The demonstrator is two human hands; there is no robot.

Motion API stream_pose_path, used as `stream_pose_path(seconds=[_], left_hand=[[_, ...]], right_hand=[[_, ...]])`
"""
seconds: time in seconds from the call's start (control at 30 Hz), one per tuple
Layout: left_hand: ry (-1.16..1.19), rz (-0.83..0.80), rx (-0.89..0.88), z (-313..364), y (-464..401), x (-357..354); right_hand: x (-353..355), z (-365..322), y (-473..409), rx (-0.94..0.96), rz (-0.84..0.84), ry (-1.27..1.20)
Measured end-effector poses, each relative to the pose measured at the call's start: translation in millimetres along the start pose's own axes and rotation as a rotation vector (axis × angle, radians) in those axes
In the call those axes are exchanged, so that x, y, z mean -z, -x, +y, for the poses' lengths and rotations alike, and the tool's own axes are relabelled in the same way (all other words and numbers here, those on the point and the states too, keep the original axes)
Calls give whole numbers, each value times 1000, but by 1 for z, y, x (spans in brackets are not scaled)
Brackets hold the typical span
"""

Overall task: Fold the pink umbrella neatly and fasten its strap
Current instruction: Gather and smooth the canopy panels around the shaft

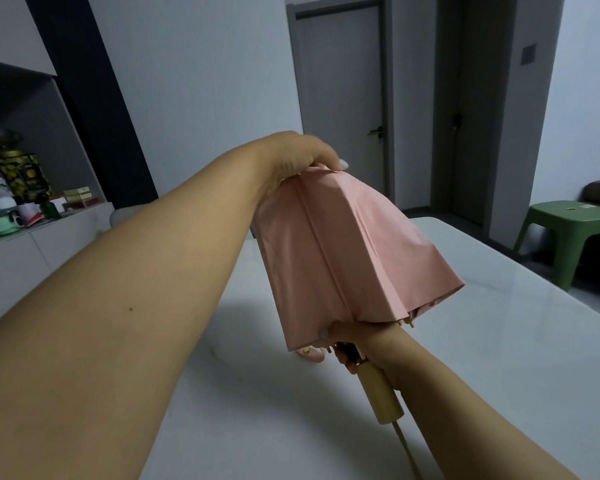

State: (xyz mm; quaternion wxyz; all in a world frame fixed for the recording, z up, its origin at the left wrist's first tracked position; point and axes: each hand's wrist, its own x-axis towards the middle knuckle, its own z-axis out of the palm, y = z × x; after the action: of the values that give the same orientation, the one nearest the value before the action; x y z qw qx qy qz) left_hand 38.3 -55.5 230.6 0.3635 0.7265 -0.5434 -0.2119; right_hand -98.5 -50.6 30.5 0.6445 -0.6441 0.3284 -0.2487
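The pink umbrella point(347, 251) is up in the air over the white table point(482, 341), held between two hands. It is shut down short, but the cloth is loose and puffy, not rolled flat yet.

The left hand point(302, 157) sits on the top end of the umbrella, with the fingers bent over the tip and holding it. The right hand point(357, 344) is at the bottom, just above the wooden handle point(383, 396). Its fingers are curled round the stem and the lower edge of the cloth.

So the first part looks done: the umbrella is closed and pushed in. I think the cloth folds need to be smoothed and wrapped round next. I cannot see the strap, so it looks not fastened yet. A green stool point(568, 233) stands well away by the wall.
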Motion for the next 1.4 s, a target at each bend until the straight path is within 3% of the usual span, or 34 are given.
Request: stream_pose_path(seconds=[0.1,0.27,0.37,0.43,0.6,0.77,0.93,1.03,1.2,1.4], left_hand=[[5,10,-5,-2,0,-4],[224,36,12,-4,-11,-7],[-36,63,50,-3,-9,-3],[-88,54,48,-5,-8,0],[170,-27,79,-5,-9,-4],[154,115,-1,-11,-17,-7],[274,9,21,-6,-13,-1],[226,-39,10,-6,-11,9],[295,-11,-90,-11,-13,15],[-62,-4,-40,-13,-14,16]], right_hand=[[0,3,-1,-19,-9,-39],[3,6,-3,8,-16,-41],[4,8,-5,-33,-19,-29],[4,9,-7,-41,-15,-31],[5,10,-8,-2,-2,-51],[6,11,-10,-42,-21,-12],[9,11,-10,-33,-12,-23],[8,11,-10,-33,-21,-35],[8,11,-9,-18,-27,-18],[7,13,-9,54,4,-15]])
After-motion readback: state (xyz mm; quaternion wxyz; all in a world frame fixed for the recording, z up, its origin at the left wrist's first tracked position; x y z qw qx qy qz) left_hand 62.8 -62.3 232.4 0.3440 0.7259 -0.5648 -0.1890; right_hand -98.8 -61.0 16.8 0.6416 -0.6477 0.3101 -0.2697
